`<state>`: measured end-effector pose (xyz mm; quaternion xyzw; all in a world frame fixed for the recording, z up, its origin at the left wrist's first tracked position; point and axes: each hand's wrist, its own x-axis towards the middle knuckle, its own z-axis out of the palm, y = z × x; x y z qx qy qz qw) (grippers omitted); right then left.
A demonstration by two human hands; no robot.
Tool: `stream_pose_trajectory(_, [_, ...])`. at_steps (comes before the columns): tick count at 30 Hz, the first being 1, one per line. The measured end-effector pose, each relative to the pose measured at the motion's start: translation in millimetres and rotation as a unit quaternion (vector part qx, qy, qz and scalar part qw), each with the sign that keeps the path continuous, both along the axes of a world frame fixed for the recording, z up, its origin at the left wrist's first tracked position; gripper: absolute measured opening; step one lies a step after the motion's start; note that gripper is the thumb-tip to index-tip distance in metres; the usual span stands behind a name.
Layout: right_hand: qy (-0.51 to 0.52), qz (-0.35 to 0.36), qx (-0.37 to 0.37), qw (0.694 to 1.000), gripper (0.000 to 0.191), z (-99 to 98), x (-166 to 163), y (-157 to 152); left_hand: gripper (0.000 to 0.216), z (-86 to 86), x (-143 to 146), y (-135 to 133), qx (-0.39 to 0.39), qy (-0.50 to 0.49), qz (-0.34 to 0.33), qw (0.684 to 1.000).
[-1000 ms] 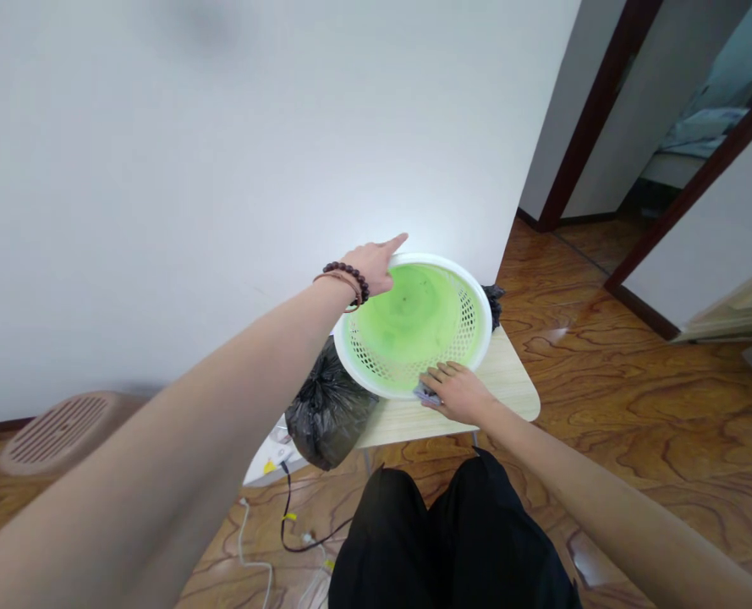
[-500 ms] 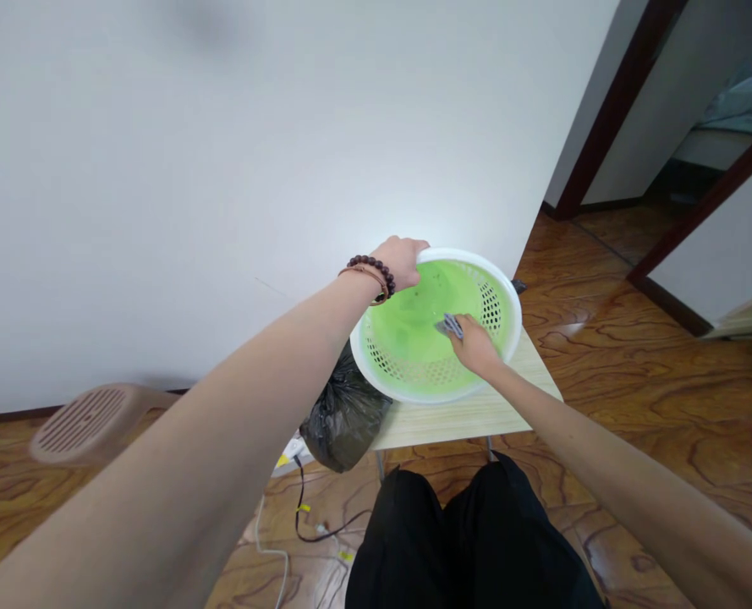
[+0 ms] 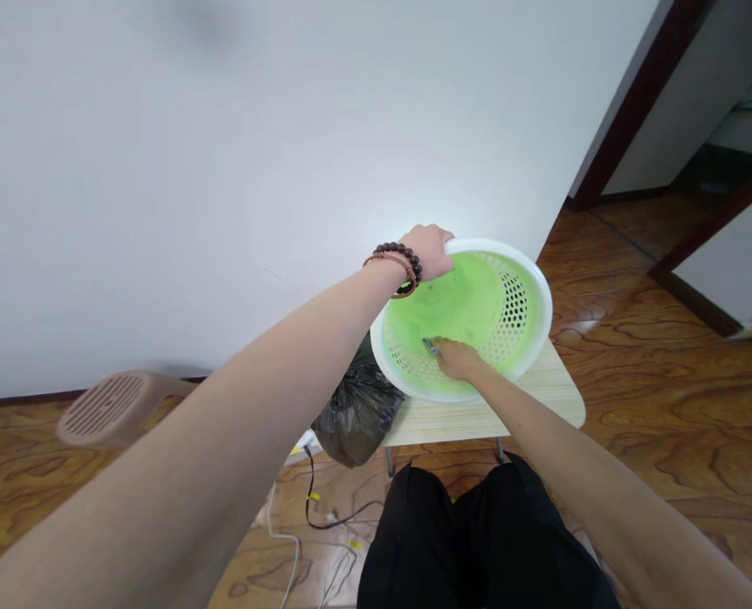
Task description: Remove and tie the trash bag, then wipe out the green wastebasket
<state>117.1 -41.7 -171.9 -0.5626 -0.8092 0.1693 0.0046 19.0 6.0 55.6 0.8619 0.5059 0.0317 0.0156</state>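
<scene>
Cloth point(image 3: 430, 345), small and grey, lies inside the green basin point(image 3: 470, 306), low on its near wall, pressed under the fingertips of the right hand point(image 3: 457, 359); only a corner of it shows past the fingers, which are bent down over it and hold it against the plastic. The left hand point(image 3: 427, 250) is curled over the far left rim of the white perforated basket point(image 3: 520, 298) that the basin sits in, fingers closed around the edge, with a beaded bracelet point(image 3: 402, 255) at the wrist. Basket and basin rest tilted on a small light wooden table point(image 3: 540, 397). A black plastic bag point(image 3: 359, 409) sits at the table's left edge, touching the basket's underside. Below it, cables point(image 3: 325, 518) trail across the glossy patterned wooden floor point(image 3: 667, 338). A white wall point(image 3: 223, 169) stands directly behind the table, a brown slatted stool point(image 3: 106, 408) lies on the floor to the left, and a dark door frame point(image 3: 629, 110) opens at the right. The person's black trousers point(image 3: 477, 541) fill the bottom of the view.
</scene>
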Motion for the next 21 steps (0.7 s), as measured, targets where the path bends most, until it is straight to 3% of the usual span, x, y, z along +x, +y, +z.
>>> stream_pose_trajectory(3, [0.049, 0.016, -0.005, 0.999, 0.05, 0.0, -0.4, -1.2, 0.035, -0.3, -0.9, 0.3, 0.005, -0.004, -0.004, 1.0])
stream_pose_trajectory(8, [0.094, 0.061, -0.053, 0.992, 0.091, 10.7, 5.8, -22.1, 0.034, -0.8, -0.3, -0.7, 0.008, -0.006, 0.014, 1.0])
stream_pose_trajectory(12, [0.116, 0.106, -0.029, 0.987, 0.105, 16.3, 11.3, -47.1, 0.034, -1.6, -2.0, -0.4, 0.011, -0.004, 0.024, 1.0])
stream_pose_trajectory(15, [0.12, 0.121, 0.035, 0.985, 0.104, 12.9, 13.5, -62.9, 0.035, -2.0, -3.8, 1.0, 0.013, 0.004, 0.036, 0.999])
stream_pose_trajectory(21, [0.113, 0.077, 0.133, 0.982, 0.07, 0.3, 9.6, -79.5, 0.039, -2.2, -0.9, 2.1, 0.01, 0.011, 0.041, 0.999])
